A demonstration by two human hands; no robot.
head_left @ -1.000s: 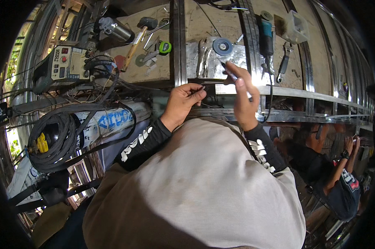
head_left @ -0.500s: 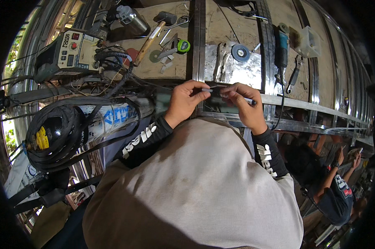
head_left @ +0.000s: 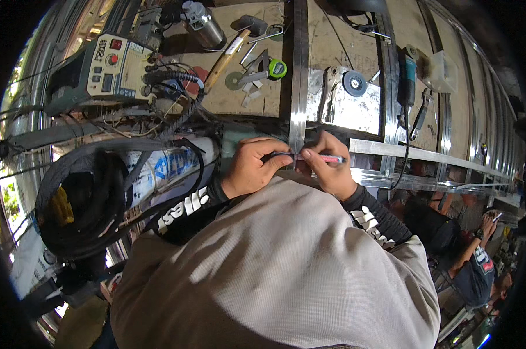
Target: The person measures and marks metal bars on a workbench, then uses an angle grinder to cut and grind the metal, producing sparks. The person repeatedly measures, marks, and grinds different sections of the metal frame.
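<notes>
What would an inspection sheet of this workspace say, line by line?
Surface: brown boards crossed by metal bars.
Job's things: pen; small piece, too hidden to identify.
Clutter: hammer, green tape measure, round disc, angle grinder, wrench.
Hands: left hand pinches the small piece; right hand grips the pen close by.
Cables: black cable coiled at left; grinder cord runs toward the near edge.
Surroundings: boxy unit with knobs at left; another person at lower right.

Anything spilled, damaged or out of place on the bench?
Nothing looks clearly spilled or damaged. Small, pale, angular scraps lie scattered near the rounded lime-green tape measure on the tan board, which looks slightly untidy.
</notes>
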